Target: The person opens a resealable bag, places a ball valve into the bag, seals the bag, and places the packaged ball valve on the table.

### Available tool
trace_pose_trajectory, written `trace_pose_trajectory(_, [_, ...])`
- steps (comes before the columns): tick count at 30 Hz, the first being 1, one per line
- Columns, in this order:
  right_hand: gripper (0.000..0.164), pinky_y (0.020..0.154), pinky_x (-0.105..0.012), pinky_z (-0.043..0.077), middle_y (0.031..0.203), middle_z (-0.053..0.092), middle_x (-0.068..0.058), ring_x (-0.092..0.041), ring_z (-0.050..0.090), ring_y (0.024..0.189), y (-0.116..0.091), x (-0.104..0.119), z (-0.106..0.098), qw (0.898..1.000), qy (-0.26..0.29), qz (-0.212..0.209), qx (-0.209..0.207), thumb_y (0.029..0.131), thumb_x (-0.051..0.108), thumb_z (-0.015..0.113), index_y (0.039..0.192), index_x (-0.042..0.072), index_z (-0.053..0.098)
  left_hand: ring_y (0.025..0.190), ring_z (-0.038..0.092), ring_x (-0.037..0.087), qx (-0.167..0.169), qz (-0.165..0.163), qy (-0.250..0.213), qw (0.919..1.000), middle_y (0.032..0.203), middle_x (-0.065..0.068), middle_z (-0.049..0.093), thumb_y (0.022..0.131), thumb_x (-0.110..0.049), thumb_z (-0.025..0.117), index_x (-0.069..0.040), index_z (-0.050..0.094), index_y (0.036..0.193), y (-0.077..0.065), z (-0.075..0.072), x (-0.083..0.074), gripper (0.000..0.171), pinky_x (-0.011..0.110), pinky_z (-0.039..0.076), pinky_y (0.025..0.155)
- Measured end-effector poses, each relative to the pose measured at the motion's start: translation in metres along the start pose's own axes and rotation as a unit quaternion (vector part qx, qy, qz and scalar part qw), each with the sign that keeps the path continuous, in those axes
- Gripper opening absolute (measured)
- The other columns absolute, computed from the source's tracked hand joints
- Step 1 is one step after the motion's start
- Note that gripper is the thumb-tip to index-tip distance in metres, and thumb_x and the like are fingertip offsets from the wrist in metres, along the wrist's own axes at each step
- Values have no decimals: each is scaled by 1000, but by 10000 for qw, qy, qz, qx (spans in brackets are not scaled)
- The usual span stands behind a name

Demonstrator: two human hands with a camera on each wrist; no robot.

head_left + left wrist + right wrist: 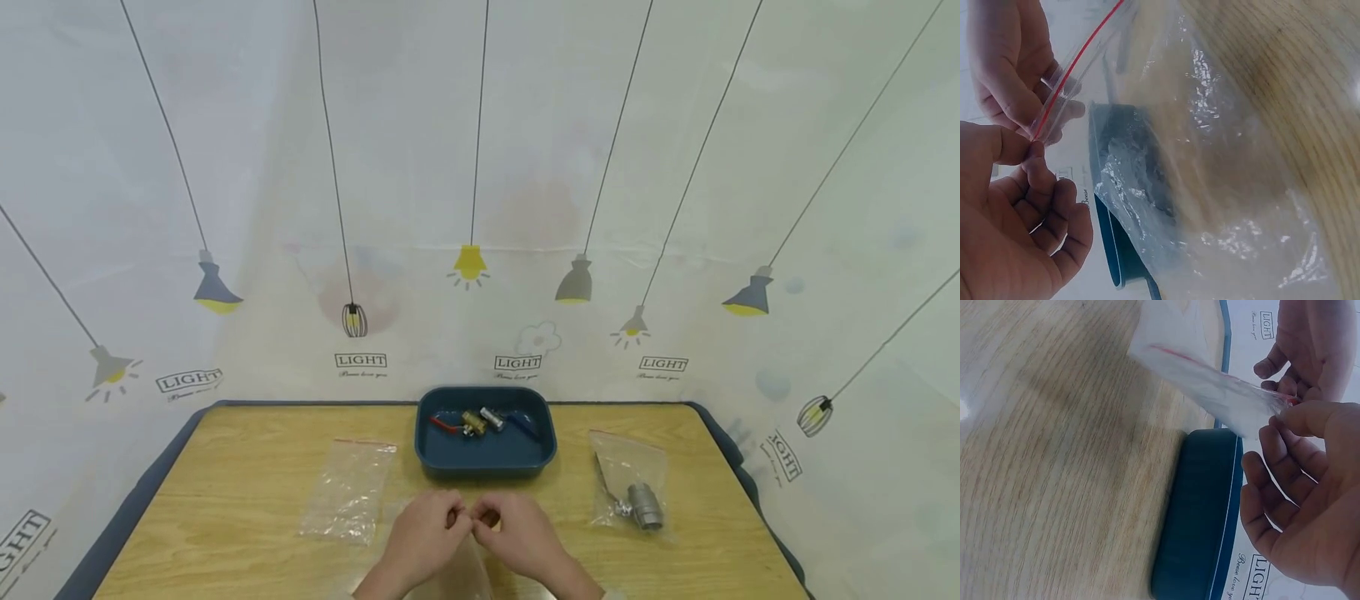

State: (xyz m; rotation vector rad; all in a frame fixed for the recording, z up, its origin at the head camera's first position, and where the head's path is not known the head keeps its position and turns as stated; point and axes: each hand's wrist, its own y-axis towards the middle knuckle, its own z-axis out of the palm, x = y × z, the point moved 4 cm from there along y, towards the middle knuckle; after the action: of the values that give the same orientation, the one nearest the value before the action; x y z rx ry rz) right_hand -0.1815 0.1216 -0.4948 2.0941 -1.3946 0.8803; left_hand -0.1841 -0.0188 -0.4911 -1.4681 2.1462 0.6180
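A clear zip bag with a red seal line (1222, 169) hangs from both hands, low at the front of the table. My left hand (423, 533) pinches its top edge between thumb and forefinger, the other fingers loosely curled. Right beside it, my right hand (521, 529) pinches the same edge, fingertips almost meeting those of the left. In the right wrist view the bag (1210, 384) looks thin and flat, tilted above the wood. Just beyond the hands stands a dark blue tray (487, 472), seen through the plastic in the left wrist view.
In the tray lie a brass valve (473, 422) with a red handle, a silver fitting (492, 418) and a blue handle (522, 426). A flat zip bag (348, 492) lies left. At right, another bag (626, 458) holds a grey metal valve (645, 505). A printed curtain hangs behind.
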Motion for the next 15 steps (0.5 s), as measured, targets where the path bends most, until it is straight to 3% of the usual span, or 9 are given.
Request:
trace_pose_trajectory(5, [7,58,-17,44,70,63,15,4,55,63,1,2,0,9997,-228,-23,-79,82,20,62,78,24,66,60,39,5,-216,94,93,9997,58,-13,41,79,-23,57,-25,49,62,-2,1,0,19,20,30,52])
trace_pose_trajectory(15, [5,56,-17,41,66,58,17,5,50,60,1,-2,3,9983,-565,48,-125,79,22,62,74,25,63,55,38,4,-160,50,-79,9998,56,-13,41,79,-22,57,-26,50,63,0,1,1,18,20,30,51])
